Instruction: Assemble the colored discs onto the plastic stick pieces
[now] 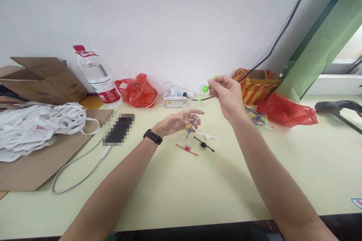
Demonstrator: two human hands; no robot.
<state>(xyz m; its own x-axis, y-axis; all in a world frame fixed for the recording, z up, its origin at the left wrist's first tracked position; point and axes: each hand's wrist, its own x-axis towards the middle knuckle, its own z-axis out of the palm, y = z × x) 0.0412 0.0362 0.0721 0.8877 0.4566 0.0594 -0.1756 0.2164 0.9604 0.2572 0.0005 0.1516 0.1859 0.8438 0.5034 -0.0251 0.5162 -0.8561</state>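
Observation:
My right hand [227, 96] is raised above the table, fingers pinched on a small bright green plastic piece [205, 89]. My left hand [181, 121], with a black watch on the wrist, is held low over the table and grips small yellow and blue plastic pieces [189, 126]; its upper fingers stretch out. Just below it on the pale yellow table [175, 188] lie a thin red stick piece [186, 149], a black pointed piece with a round hub [204, 144] and a white piece [207, 136].
At the left lie brown cardboard [42, 158], a heap of white straps [36, 126], a phone [118, 130] with a grey cable and a large water bottle [97, 77]. Along the wall are red bags [137, 90], a power strip [175, 99], a striped bag [258, 88] and more coloured pieces [258, 118].

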